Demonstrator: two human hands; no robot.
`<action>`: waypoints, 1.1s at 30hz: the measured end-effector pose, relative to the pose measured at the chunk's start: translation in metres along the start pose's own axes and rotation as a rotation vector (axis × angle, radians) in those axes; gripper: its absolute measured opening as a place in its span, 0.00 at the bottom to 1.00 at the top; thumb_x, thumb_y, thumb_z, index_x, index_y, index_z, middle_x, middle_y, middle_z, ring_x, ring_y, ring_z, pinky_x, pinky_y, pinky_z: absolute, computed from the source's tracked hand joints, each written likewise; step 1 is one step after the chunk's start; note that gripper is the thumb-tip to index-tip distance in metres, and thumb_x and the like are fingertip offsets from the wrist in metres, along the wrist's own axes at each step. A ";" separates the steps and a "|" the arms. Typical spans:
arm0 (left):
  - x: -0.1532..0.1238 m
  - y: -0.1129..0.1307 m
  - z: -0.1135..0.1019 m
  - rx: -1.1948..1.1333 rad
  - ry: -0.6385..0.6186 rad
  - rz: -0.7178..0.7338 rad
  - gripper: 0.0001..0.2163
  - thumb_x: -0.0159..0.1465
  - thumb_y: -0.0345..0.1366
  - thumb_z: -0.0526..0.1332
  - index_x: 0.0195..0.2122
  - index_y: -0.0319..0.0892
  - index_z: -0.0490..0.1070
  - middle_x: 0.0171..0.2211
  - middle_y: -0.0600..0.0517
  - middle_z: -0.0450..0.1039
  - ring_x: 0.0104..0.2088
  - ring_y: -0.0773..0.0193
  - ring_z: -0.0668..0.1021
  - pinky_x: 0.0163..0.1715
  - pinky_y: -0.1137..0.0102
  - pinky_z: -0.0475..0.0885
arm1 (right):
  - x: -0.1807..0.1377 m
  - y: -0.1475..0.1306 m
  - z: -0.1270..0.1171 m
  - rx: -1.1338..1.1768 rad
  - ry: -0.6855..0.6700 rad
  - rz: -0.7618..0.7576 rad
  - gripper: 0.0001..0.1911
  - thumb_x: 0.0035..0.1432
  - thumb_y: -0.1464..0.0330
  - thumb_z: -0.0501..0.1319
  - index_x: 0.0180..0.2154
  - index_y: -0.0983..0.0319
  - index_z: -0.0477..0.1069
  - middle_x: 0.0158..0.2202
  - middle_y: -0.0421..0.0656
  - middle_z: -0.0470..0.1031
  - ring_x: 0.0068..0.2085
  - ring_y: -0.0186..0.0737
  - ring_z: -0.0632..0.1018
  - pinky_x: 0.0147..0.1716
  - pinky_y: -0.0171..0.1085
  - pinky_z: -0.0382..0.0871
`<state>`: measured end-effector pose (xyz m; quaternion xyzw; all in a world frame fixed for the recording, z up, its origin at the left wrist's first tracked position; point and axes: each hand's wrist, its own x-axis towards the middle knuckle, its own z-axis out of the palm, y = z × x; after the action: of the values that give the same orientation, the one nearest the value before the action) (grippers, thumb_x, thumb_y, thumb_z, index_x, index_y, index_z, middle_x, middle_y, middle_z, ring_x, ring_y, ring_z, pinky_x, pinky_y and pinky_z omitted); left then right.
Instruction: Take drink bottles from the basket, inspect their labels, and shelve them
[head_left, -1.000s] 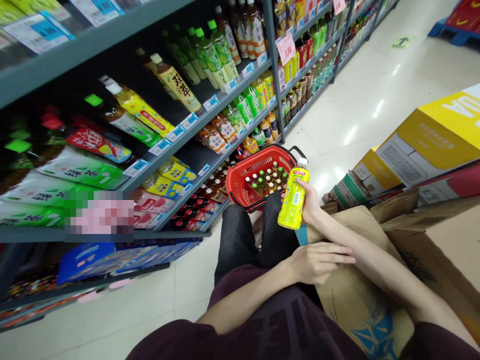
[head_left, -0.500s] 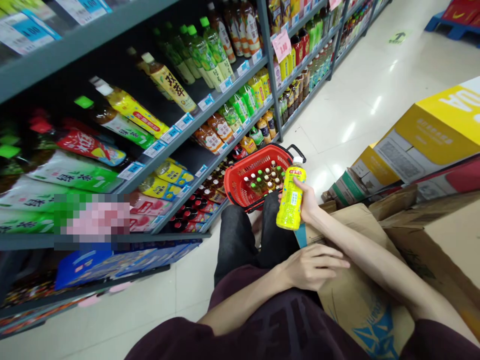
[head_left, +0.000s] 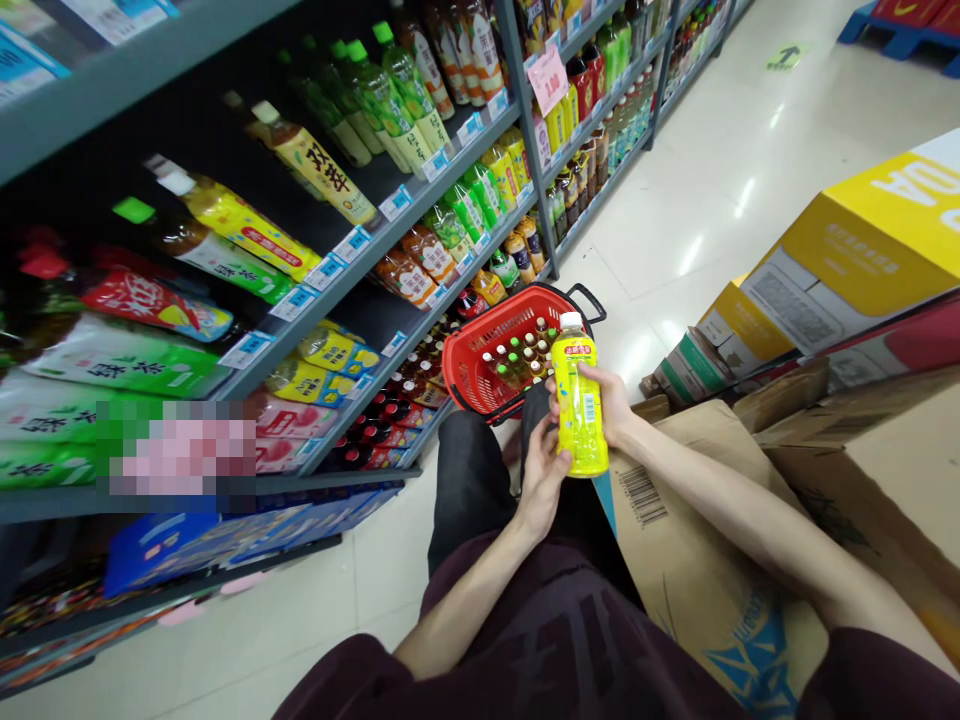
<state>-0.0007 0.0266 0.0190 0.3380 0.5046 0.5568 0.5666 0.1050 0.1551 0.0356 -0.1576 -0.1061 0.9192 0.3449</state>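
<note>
Shelving (head_left: 390, 255), one long run in several tiers, was recorded along the left of the aisle, stocked with tea and juice bottles too many and too blurred at the near end to be counted. Cartons (head_left: 847, 270) were logged to the right: two yellow-topped ones stacked slantwise, and one open brown cardboard box (head_left: 705, 560) just beside the person's lap. One red basket (head_left: 499, 345) was noted on the floor ahead of the knees, filled with small bottles (head_left: 525, 355), roughly a dozen caps visible, the exact count not to be told. One yellow bottle (head_left: 579, 405), white-capped and upright, was held above the knees, between the basket and the brown box. Two hands were entered: the right hand (head_left: 611, 405) was wrapped round the bottle's upper half from behind, and the left hand (head_left: 546, 470) was cupped against its lower side, fingers (head_left: 559, 462) curled on the label.

Risks were judged as follows. The smooth bottle could slip if either grip were loosened, and would likely fall onto the basket's caps or the tiled floor (head_left: 712, 200). The slanted cartons could slide if nudged by the right elbow.
</note>
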 end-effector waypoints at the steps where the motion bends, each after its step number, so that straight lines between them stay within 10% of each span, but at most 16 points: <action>1: 0.001 0.001 0.002 -0.057 -0.026 -0.037 0.38 0.60 0.54 0.70 0.65 0.47 0.56 0.61 0.41 0.67 0.60 0.49 0.74 0.59 0.55 0.71 | -0.001 0.000 0.001 -0.005 -0.032 0.023 0.21 0.50 0.60 0.68 0.45 0.62 0.72 0.32 0.42 0.79 0.26 0.40 0.78 0.25 0.38 0.78; 33: 0.015 -0.028 0.001 -0.212 -0.042 -0.011 0.38 0.53 0.55 0.73 0.61 0.48 0.63 0.62 0.44 0.68 0.62 0.45 0.72 0.61 0.54 0.69 | 0.001 0.002 -0.004 -0.021 0.024 0.046 0.20 0.50 0.59 0.68 0.44 0.61 0.71 0.27 0.40 0.78 0.22 0.42 0.78 0.21 0.39 0.78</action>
<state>0.0070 0.0370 -0.0104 0.2851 0.4328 0.5966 0.6127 0.1049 0.1548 0.0313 -0.1747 -0.1082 0.9237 0.3233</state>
